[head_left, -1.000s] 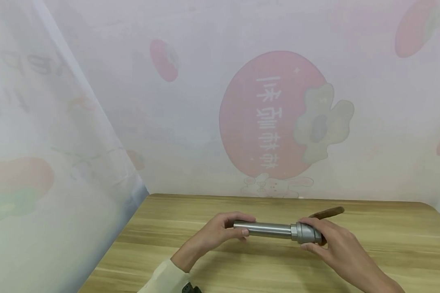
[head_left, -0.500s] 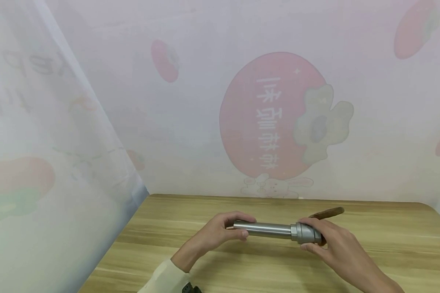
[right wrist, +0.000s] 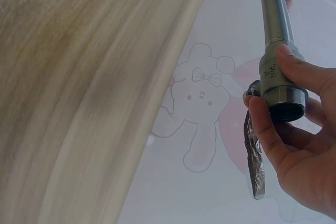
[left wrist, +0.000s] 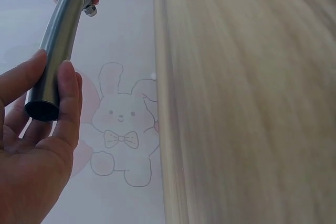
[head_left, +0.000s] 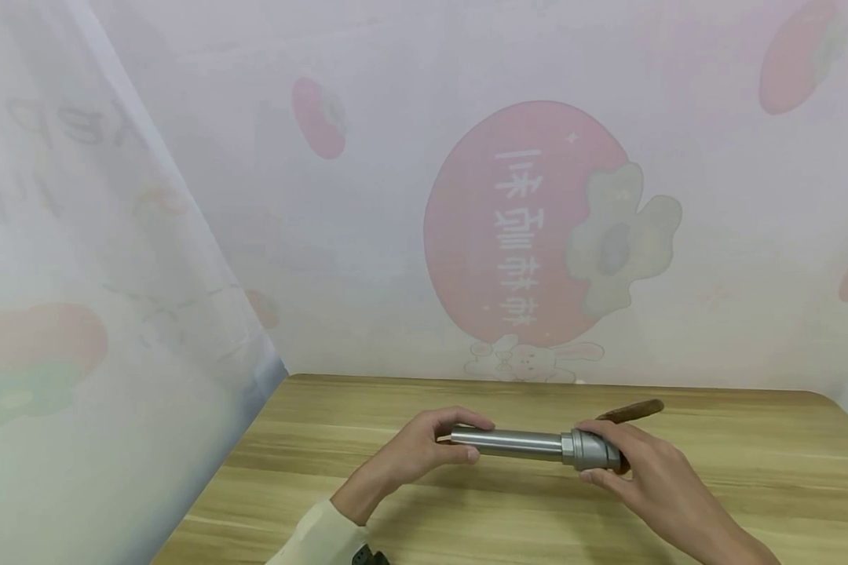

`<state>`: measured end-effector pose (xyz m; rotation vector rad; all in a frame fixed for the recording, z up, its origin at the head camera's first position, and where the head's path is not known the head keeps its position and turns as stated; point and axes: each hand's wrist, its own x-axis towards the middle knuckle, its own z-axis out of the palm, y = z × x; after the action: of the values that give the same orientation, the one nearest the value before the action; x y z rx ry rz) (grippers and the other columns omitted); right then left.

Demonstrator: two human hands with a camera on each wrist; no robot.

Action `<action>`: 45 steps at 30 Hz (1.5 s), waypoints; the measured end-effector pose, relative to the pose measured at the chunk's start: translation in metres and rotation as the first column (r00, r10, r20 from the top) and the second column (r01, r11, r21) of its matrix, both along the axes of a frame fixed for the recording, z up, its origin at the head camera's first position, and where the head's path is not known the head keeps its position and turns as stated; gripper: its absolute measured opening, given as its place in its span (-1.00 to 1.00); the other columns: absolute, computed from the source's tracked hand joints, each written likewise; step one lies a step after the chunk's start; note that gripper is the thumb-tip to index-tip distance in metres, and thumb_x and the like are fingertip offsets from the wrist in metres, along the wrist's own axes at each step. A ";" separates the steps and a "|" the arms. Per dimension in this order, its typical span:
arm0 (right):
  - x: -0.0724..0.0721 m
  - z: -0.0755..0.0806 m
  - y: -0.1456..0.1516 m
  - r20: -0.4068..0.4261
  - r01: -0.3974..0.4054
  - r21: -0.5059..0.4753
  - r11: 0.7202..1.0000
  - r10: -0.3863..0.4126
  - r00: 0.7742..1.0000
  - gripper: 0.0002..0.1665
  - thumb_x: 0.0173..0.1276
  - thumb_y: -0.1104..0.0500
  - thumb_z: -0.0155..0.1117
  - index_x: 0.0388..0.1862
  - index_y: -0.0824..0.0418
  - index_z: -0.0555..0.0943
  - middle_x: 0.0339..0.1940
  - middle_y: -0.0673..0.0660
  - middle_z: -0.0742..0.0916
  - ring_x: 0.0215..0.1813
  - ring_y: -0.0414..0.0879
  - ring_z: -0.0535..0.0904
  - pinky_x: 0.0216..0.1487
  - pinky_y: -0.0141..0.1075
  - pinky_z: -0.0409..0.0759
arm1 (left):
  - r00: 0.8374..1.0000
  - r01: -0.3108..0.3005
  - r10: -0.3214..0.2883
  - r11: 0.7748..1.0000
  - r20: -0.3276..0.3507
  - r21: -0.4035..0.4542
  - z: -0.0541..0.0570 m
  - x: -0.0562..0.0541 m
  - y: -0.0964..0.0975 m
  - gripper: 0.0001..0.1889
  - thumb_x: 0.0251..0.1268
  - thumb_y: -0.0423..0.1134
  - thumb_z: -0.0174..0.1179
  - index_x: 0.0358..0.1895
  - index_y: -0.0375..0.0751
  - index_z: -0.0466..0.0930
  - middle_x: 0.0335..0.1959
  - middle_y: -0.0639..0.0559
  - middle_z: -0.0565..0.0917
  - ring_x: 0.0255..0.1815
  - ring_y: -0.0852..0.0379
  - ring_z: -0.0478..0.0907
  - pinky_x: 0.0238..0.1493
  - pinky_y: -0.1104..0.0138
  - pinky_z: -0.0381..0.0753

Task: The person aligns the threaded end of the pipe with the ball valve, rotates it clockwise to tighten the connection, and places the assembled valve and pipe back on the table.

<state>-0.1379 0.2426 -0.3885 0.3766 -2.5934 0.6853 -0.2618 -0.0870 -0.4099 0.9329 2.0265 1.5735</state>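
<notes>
A straight steel pipe [head_left: 519, 444] is joined at its right end to a grey metal ball valve [head_left: 591, 450], held roughly level above the tabletop. My left hand [head_left: 418, 451] grips the pipe's free end between thumb and fingers; the dark end face of the pipe [left wrist: 44, 100] shows in the left wrist view. Around the valve body curl the thumb and fingers of my right hand [head_left: 657, 475]. A brownish lever handle [head_left: 634, 410] sticks out behind the valve. In the right wrist view, the handle [right wrist: 255, 161] looks shiny and wrapped, and the valve's threaded opening [right wrist: 287, 112] faces the camera.
Below the hands lies a wood-grain table [head_left: 339, 408] with rounded far corners. Behind it hangs a pale printed curtain [head_left: 367, 259], and another sheet [head_left: 99, 259] slants along the left side. A black strap piece [head_left: 369, 556] shows by the left sleeve [head_left: 325, 534].
</notes>
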 end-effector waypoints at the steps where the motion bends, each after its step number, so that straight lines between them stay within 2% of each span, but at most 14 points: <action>1: 0.000 0.000 0.000 0.000 -0.001 -0.001 1.000 0.001 1.000 -0.36 0.18 -0.04 0.74 0.24 -0.03 0.73 0.01 -0.13 0.82 -0.17 -0.39 0.60 -0.25 -0.38 0.66 | 1.000 0.003 -0.003 1.000 -0.003 0.001 0.000 0.000 0.000 -0.57 0.48 -0.26 0.43 0.36 0.03 0.71 0.28 -0.05 0.70 0.14 0.11 0.70 0.16 0.34 0.75; 10: 0.000 0.000 0.000 -0.013 -0.005 -0.003 1.000 0.005 1.000 -0.36 0.18 -0.04 0.74 0.24 -0.02 0.74 0.00 -0.13 0.83 -0.17 -0.40 0.59 -0.26 -0.38 0.65 | 0.999 0.015 -0.016 1.000 -0.049 -0.019 0.001 0.000 0.002 -0.51 0.50 -0.32 0.39 0.45 -0.06 0.64 0.37 0.00 0.71 0.23 0.13 0.68 0.22 0.37 0.70; 14: 0.000 0.000 0.000 -0.017 -0.005 -0.002 1.000 0.005 1.000 -0.36 0.18 -0.05 0.74 0.23 -0.03 0.74 -0.01 -0.14 0.82 -0.17 -0.40 0.59 -0.26 -0.38 0.65 | 0.998 0.008 -0.010 0.999 -0.064 -0.039 0.003 0.000 0.001 -0.52 0.52 -0.28 0.39 0.44 -0.05 0.64 0.35 -0.03 0.72 0.22 0.13 0.67 0.21 0.38 0.68; 19: 0.000 0.000 0.000 -0.008 -0.005 -0.004 1.000 0.005 1.000 -0.36 0.18 -0.05 0.74 0.24 -0.01 0.74 -0.01 -0.13 0.82 -0.17 -0.39 0.60 -0.26 -0.38 0.66 | 0.998 0.003 -0.007 0.998 -0.061 -0.059 0.004 0.000 0.000 -0.56 0.54 -0.20 0.39 0.41 -0.03 0.67 0.25 -0.05 0.73 0.16 0.12 0.67 0.16 0.38 0.67; 27: 0.001 -0.001 0.000 -0.024 -0.015 -0.005 1.000 0.015 1.000 -0.36 0.18 -0.04 0.74 0.24 -0.02 0.73 -0.01 -0.14 0.82 -0.17 -0.41 0.60 -0.27 -0.36 0.67 | 0.999 0.008 -0.009 0.999 -0.039 -0.039 0.004 0.001 0.000 -0.53 0.53 -0.23 0.40 0.44 -0.11 0.64 0.24 -0.09 0.73 0.07 0.12 0.69 0.08 0.38 0.73; 31: 0.001 -0.001 -0.001 -0.029 -0.024 -0.007 1.000 0.024 0.999 -0.36 0.18 -0.04 0.74 0.24 -0.03 0.73 -0.01 -0.15 0.81 -0.18 -0.42 0.58 -0.27 -0.37 0.66 | 1.000 0.019 -0.019 1.000 -0.016 -0.020 0.003 0.002 0.000 -0.55 0.56 -0.23 0.36 0.44 -0.11 0.65 0.23 -0.12 0.73 0.03 -0.02 0.73 0.08 0.23 0.81; 35: 0.001 0.000 -0.001 -0.012 -0.024 -0.013 1.000 0.024 1.000 -0.37 0.19 -0.02 0.73 0.24 -0.03 0.73 -0.02 -0.16 0.81 -0.18 -0.43 0.58 -0.27 -0.38 0.66 | 1.000 0.031 -0.031 0.999 0.002 -0.007 0.003 0.001 -0.001 -0.61 0.68 -0.18 0.24 0.44 -0.11 0.65 0.28 -0.15 0.70 0.13 -0.24 0.71 0.17 -0.07 0.79; 37: 0.001 0.001 -0.002 0.005 -0.022 -0.017 1.000 0.022 1.000 -0.38 0.20 -0.02 0.72 0.24 -0.03 0.72 -0.02 -0.16 0.80 -0.19 -0.43 0.57 -0.28 -0.39 0.66 | 0.999 0.036 -0.036 0.999 0.004 -0.005 0.003 0.000 -0.002 -0.63 0.72 -0.16 0.18 0.44 -0.09 0.65 0.30 -0.16 0.69 0.17 -0.28 0.69 0.19 -0.15 0.77; 41: 0.001 0.001 -0.002 0.020 -0.021 -0.017 1.000 0.021 1.000 -0.39 0.22 -0.01 0.72 0.24 -0.03 0.72 -0.02 -0.16 0.80 -0.20 -0.43 0.57 -0.28 -0.40 0.65 | 0.999 0.044 -0.044 0.999 0.001 -0.006 0.002 0.000 -0.002 -0.62 0.74 -0.16 0.17 0.45 -0.09 0.64 0.32 -0.17 0.68 0.21 -0.28 0.68 0.18 -0.01 0.80; 45: 0.000 0.001 -0.001 -0.009 -0.022 -0.009 1.000 0.022 1.000 -0.38 0.18 0.02 0.74 0.23 -0.02 0.73 -0.02 -0.16 0.81 -0.19 -0.43 0.57 -0.28 -0.39 0.65 | 0.999 0.043 -0.043 0.999 0.006 -0.003 0.002 0.000 -0.002 -0.61 0.72 -0.18 0.18 0.46 -0.14 0.63 0.35 -0.16 0.67 0.23 -0.28 0.67 0.15 0.12 0.82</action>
<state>-0.1375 0.2413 -0.3877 0.4054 -2.5800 0.7016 -0.2622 -0.0888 -0.4079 0.9635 1.9913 1.5476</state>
